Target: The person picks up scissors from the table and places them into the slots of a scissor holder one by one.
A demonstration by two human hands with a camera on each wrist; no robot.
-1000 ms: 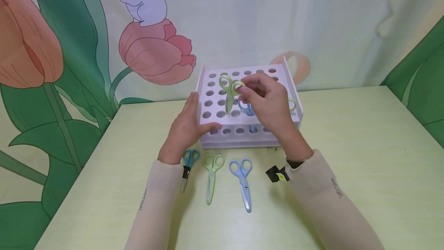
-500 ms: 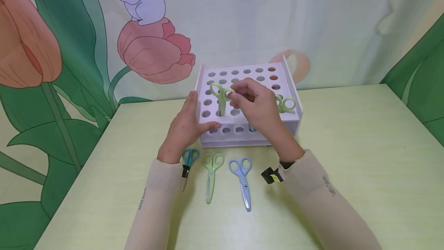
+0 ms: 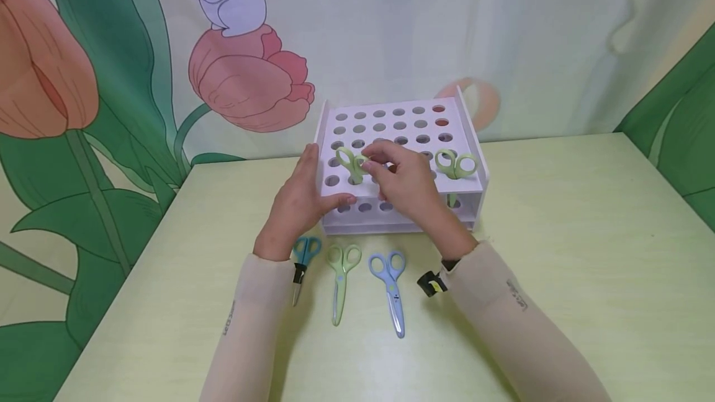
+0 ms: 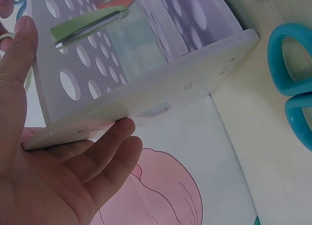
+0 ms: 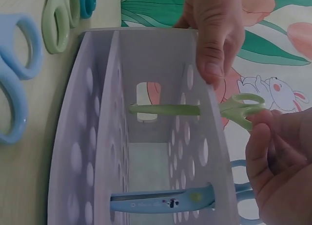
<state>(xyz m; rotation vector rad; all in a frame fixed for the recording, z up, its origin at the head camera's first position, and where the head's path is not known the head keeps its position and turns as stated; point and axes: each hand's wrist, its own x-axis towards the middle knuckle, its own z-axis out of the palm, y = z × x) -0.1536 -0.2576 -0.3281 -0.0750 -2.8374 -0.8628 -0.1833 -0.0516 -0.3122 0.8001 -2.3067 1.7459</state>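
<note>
My right hand (image 3: 410, 185) pinches one handle loop of green scissors (image 3: 357, 172) over the front left of a white rack (image 3: 368, 228) with rows of round holes. In the right wrist view their blade (image 5: 165, 109) passes through the upper shelf, its tip close to the lower one. My left hand (image 3: 296, 203) holds the rack's left side, thumb on the front edge and fingers along the outer panel. Other green scissors (image 3: 456, 166) stand at the rack's front right. Blue scissors (image 5: 161, 201) also sit in the rack, hidden behind my right hand in the head view.
On the table before the rack lie teal scissors (image 3: 306, 252) by my left wrist, green scissors (image 3: 339, 284) and blue scissors (image 3: 393, 296), blades toward me. A printed curtain (image 3: 380, 30) hangs behind the table.
My right hand has moved left and down with the green scissors, whose blade has gone into a front-row hole. The left hand stays on the rack.
</note>
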